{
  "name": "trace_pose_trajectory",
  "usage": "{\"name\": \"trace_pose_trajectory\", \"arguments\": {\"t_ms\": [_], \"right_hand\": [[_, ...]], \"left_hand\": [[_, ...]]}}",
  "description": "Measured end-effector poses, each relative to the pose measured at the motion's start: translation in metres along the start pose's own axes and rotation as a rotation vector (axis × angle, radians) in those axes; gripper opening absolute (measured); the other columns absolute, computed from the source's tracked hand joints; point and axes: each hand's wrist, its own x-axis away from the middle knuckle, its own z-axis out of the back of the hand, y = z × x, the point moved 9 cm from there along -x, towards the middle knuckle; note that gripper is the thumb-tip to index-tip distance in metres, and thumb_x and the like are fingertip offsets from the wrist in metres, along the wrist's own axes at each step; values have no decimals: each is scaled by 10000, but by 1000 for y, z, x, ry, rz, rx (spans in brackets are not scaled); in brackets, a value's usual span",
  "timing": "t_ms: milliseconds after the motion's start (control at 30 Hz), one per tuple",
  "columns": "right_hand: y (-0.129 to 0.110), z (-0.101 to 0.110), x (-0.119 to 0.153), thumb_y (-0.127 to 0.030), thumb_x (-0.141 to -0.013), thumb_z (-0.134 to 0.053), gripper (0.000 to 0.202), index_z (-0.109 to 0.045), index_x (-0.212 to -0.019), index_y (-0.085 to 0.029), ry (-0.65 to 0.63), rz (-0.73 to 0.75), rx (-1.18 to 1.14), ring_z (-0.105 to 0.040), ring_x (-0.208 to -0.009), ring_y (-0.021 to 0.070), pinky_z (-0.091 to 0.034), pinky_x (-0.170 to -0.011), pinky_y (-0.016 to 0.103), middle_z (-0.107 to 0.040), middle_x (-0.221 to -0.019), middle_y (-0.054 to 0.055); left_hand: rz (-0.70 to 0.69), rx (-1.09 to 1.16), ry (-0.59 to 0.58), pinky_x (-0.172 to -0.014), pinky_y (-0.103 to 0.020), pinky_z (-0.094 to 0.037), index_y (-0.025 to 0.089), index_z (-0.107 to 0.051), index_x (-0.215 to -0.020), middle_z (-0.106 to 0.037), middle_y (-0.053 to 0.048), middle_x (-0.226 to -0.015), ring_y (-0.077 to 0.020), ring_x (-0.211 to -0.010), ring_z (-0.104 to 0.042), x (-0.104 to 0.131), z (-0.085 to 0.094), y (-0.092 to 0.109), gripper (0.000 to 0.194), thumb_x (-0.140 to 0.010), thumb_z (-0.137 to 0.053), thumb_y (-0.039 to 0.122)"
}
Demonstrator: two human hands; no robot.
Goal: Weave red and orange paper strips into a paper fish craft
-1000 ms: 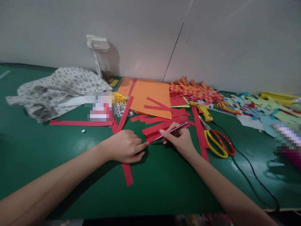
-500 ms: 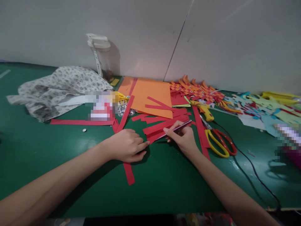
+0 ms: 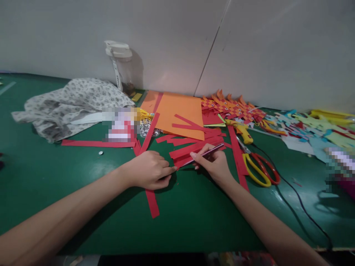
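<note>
My left hand (image 3: 151, 170) is closed, its fingers curled and the index fingertip at the near left corner of a folded red paper piece (image 3: 181, 158). Whether it pinches that corner or only presses it is hard to see. In a pen grip, my right hand (image 3: 212, 161) holds a slim pink pen-like tool (image 3: 215, 148), its tip low along the paper's near edge. Beneath my left hand lies a red paper strip (image 3: 152, 205), crossing another strip (image 3: 151, 131). More red strips (image 3: 188, 140) are heaped behind the folded piece.
Scissors (image 3: 256, 171) with yellow and red handles and a yellow glue gun (image 3: 244, 133) with a black cord lie to the right. Orange sheets (image 3: 184, 109), woven paper fish (image 3: 233, 107) and coloured scraps (image 3: 302, 127) lie behind. A patterned cloth (image 3: 74, 107) and bottle (image 3: 124, 70) stand left.
My right hand and the pink tool have slid slightly left and down along the paper's edge. My left hand stays at the corner; the view has shifted a little.
</note>
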Motion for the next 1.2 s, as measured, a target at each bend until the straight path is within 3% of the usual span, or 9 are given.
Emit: {"name": "trace_pose_trajectory", "arguments": {"t_ms": [433, 767, 1200], "right_hand": [[-2, 11, -3, -404, -665, -754, 320, -513, -613, -200, 17, 71, 13, -532, -415, 107, -424, -424, 226, -563, -488, -39], [-2, 0, -1, -474, -640, -749, 370, -498, -594, -206, 2, 36, 22, -563, -398, 124, -463, -399, 234, -594, -485, -20], [-1, 2, -2, -412, -660, -750, 330, -504, -602, -200, 1, 41, 8, -559, -410, 115, -456, -421, 227, -586, -493, -27]], "left_hand": [[-5, 9, -18, -466, -283, -394, 161, -660, -974, -622, -1, -574, -148, -484, -549, 0, -1, -1, 275, -815, -439, 194], [-13, 2, -17, -472, -291, -406, 159, -657, -969, -615, -2, -574, -145, -489, -549, -1, 0, 0, 273, -824, -427, 186], [-3, 6, -26, -480, -294, -409, 158, -660, -983, -629, -5, -589, -152, -499, -563, 0, -2, -1, 274, -825, -440, 197]]}}
